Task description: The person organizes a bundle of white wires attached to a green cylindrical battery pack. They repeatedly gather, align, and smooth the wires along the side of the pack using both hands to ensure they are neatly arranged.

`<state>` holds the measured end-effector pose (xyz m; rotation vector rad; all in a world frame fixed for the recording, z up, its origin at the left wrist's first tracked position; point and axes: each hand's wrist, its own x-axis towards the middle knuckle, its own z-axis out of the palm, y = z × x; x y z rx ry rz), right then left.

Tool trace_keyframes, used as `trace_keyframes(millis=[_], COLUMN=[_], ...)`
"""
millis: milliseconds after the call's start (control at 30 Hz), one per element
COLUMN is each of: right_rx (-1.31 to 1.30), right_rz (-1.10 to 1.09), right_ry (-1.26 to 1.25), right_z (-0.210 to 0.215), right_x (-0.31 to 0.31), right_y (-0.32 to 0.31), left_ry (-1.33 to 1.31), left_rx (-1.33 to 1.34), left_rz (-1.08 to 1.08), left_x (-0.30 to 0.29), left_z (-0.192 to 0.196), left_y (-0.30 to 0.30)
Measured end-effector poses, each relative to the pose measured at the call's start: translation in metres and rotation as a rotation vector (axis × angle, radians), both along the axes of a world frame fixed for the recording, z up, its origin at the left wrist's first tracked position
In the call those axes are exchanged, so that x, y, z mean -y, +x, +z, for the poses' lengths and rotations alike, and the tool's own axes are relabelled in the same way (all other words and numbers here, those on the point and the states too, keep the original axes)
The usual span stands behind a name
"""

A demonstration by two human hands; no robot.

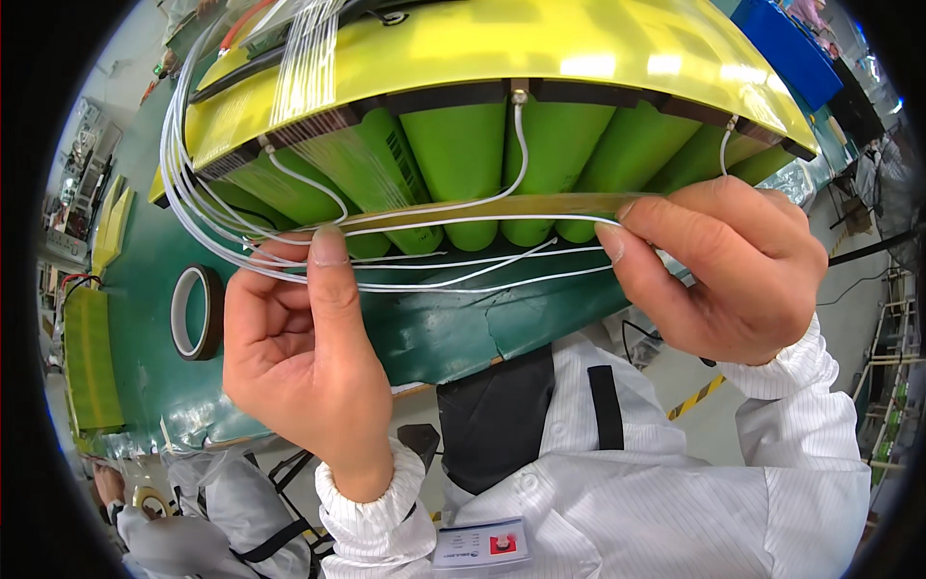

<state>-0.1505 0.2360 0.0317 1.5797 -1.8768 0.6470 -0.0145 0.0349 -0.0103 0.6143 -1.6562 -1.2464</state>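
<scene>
A battery pack of green cylindrical cells lies under a curved yellow sheet. Thin white wires loop down its left side and run across its near face, and a few end at solder points on the dark edge. My left hand pinches several of these wires between thumb and curled fingers. On the right, my right hand pinches a white wire at thumb and fingertips, close to the end of an amber tape strip. That strip stretches along the cells between both hands; whether my fingers also grip it, I cannot tell.
A tape roll stands on the green table mat, left of my left hand. Yellow-green packs lie at the far left. A blue bin is at the back right. Another person is at lower left.
</scene>
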Motion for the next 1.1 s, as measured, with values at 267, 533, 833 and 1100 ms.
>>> trace_keyframes(millis=[267,533,833,1100], right_rx=[-0.016,-0.010,-0.011,0.004], right_rz=[0.067,0.048,0.029,-0.026], right_ry=[-0.006,-0.011,-0.002,0.007], right_z=[-0.0022,-0.0021,-0.0018,-0.0014], right_x=[0.0015,0.0011,0.0011,0.0025], right_y=[-0.0058,-0.0055,-0.0050,-0.0011], left_ry=[-0.057,-0.098,-0.092,-0.097], left_rx=[0.014,0.000,-0.013,-0.016], left_rz=[0.059,0.067,0.072,0.082], left_x=[-0.0015,0.0012,0.0011,0.0013], left_z=[-0.0017,-0.0046,-0.0046,-0.0039], left_y=[-0.0023,-0.0027,-0.0055,-0.0067])
